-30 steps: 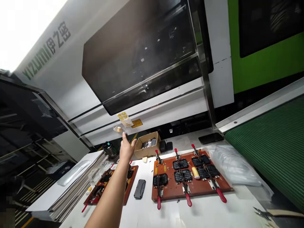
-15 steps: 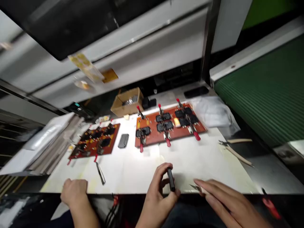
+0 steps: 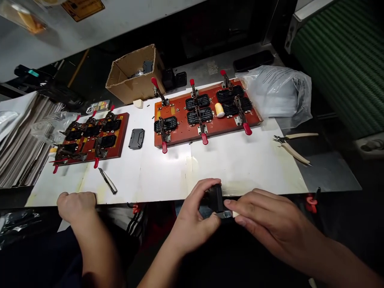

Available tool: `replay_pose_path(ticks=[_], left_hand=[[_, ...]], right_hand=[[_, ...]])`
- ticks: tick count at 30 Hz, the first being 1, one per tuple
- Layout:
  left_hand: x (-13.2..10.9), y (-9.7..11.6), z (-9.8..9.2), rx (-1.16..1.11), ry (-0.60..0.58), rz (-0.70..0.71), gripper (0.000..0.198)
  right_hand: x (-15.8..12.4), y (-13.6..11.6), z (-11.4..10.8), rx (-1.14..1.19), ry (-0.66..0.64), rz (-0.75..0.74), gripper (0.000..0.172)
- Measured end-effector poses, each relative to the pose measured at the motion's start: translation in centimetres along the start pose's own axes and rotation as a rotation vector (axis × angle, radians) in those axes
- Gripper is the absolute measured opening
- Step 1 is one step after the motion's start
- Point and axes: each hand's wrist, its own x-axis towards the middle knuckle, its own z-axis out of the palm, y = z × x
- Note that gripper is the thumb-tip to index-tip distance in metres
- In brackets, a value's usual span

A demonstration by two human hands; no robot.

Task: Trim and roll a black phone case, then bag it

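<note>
Left hand clenched on black part at 6 o'clock, at table edge. Right hand pinching small metal tool against it; work on this piece seemingly mid-way. Another person's hand resting at 8 o'clock. Farther, 12 o'clock: clamp board mostly loaded. Loose part at 11 o'clock, unclamped.

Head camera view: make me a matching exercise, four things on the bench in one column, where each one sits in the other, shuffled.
Things:
1. cardboard box
2. pliers
3. plastic bag
4. black part

Places:
A. between the left hand and right hand, at the near table edge
B. right of the big red board
C. off the paper's right edge, near side
D. behind the boards, far side

Pairs: 1-D, 2-C, 3-B, 4-A
</note>
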Motion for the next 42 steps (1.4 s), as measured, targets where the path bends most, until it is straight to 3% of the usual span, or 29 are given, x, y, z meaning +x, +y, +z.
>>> replay_pose_path(ticks=[25,31,36,39,42], left_hand=[[0.4,0.1,-0.2,0.081,-0.089,0.003,0.074],[0.0,0.3,0.4,0.018,-0.202,0.038,0.076],[0.0,0.4,0.6,0.006,-0.202,0.040,0.078],[0.1,0.1,0.9,0.091,-0.176,0.092,0.080],[0.2,-0.4,1.3,0.207,-0.159,0.192,0.083]], right_hand=[[0.0,1.3,-0.1,0.013,0.030,0.063,0.036],[0.6,3.5,-0.6,-0.100,0.219,0.314,0.029],[0.6,2.6,-0.6,0.122,0.155,0.483,0.020],[0.7,1.4,-0.4,0.352,0.038,0.612,0.033],[1.1,0.9,0.0,0.557,-0.027,0.633,0.043]])
